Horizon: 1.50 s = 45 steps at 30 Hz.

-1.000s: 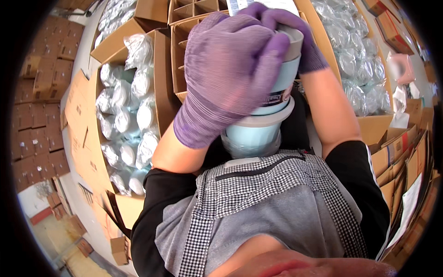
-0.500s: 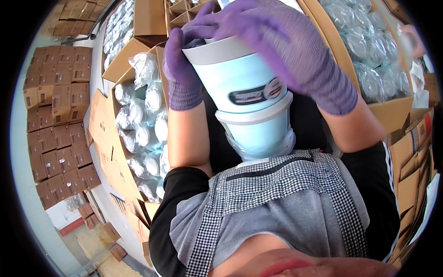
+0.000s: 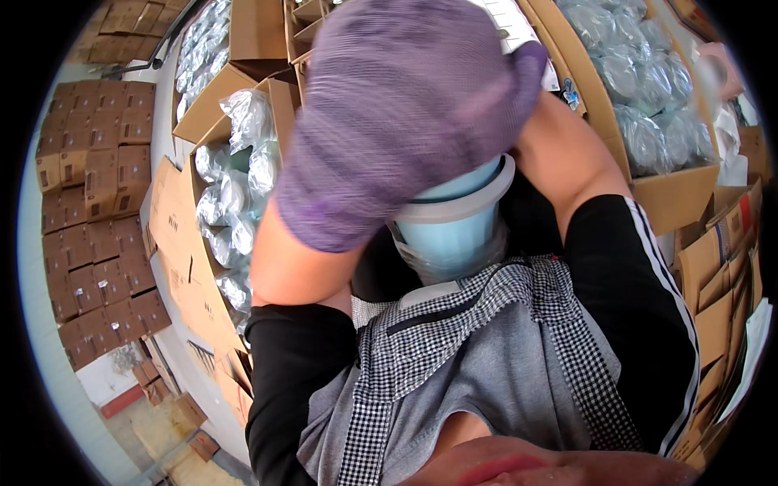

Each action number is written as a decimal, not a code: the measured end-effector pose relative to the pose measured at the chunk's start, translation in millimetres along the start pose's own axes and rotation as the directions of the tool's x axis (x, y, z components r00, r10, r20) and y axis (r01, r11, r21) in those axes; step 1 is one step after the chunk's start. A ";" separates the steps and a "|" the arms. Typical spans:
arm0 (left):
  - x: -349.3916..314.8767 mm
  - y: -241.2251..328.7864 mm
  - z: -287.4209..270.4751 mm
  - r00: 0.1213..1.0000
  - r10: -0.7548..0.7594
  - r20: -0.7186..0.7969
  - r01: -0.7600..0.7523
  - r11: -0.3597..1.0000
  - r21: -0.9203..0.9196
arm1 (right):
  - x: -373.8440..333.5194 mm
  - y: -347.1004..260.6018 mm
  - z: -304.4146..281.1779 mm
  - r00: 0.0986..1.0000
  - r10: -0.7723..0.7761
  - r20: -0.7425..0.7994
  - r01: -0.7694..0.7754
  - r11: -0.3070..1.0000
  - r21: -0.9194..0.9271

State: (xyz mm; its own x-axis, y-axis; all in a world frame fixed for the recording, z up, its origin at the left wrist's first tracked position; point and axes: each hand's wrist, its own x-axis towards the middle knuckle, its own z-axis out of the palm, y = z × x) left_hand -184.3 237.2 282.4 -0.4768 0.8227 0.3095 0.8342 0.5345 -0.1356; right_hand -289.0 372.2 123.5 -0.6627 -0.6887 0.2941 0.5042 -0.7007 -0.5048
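A light blue plastic bucket with a grey rim stands against my apron, its lower part in clear plastic film. Just above that rim, a strip of another light blue bucket shows, set into it. My left hand, in a purple knit glove, reaches across over the upper bucket and hides most of it. That hand is blurred and its fingers are out of sight. My right hand, gloved the same, lies mostly behind the left one at the bucket's far right side. What either hand grips is hidden.
To the left, an open carton holds several film-wrapped items. Another open carton of wrapped items stands at the right. Brown boxes are stacked by the far left wall. Flattened cardboard leans at the lower right.
My left hand has swung from the upper bucket's left side across its front to the right. My right hand has moved behind it. The printed front of the upper bucket is now covered.
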 end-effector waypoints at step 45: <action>-40.6 -92.4 145.9 0.858 -0.439 -0.266 -0.271 0.053 -0.961 | -51.5 -4.7 137.9 0.807 -0.567 0.166 0.065 -0.194 -0.979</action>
State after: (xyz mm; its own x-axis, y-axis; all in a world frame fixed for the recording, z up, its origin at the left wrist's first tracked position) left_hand -282.5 182.7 145.0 -0.7015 0.4201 0.5757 0.4393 -0.3812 0.8134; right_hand -180.9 385.3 222.7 -0.7287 -0.1894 0.6581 -0.6829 0.2734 -0.6774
